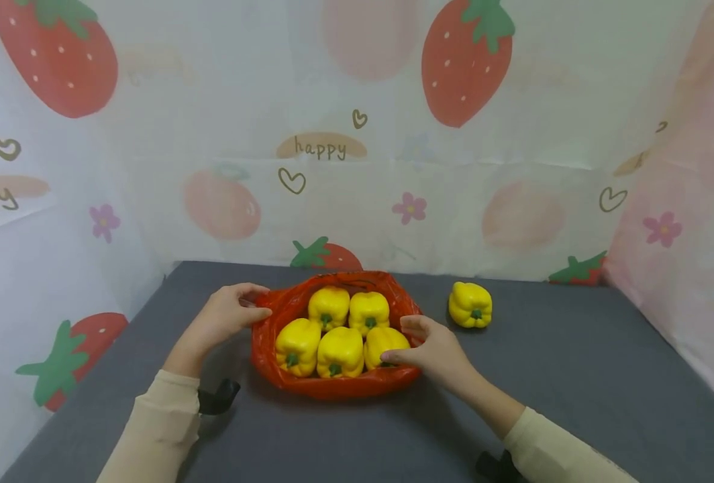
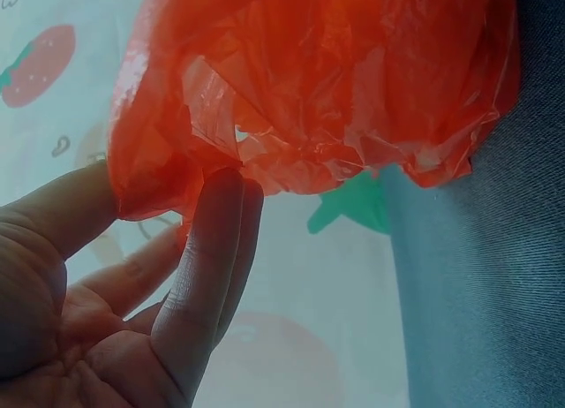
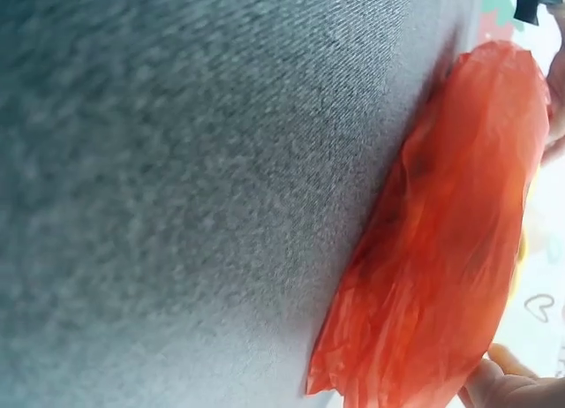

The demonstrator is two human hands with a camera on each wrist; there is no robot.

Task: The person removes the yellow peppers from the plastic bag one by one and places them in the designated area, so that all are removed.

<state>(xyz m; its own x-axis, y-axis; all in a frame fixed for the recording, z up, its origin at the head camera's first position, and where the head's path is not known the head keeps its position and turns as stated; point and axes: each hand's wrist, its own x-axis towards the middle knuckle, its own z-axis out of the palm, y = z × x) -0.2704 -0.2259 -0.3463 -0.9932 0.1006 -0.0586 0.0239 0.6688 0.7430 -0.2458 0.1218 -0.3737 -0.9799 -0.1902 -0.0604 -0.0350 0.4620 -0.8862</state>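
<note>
A red plastic bag (image 1: 345,387) sits on the grey table with its mouth spread wide. Several yellow bell peppers (image 1: 340,352) lie inside it. At the bag's left rim, my left hand (image 1: 221,318) holds the plastic between thumb and fingers; the left wrist view shows the fingertips (image 2: 221,192) against a thin fold. My right hand (image 1: 438,352) grips the right rim, its thumb reaching over the nearest pepper (image 1: 386,343). In the right wrist view, the bag's smooth side (image 3: 441,222) hides the peppers almost wholly.
One more yellow bell pepper (image 1: 470,305) lies on the table outside the bag, behind and right of my right hand. The grey tabletop (image 1: 550,362) ends at patterned cloth walls (image 1: 345,208) at the back and both sides.
</note>
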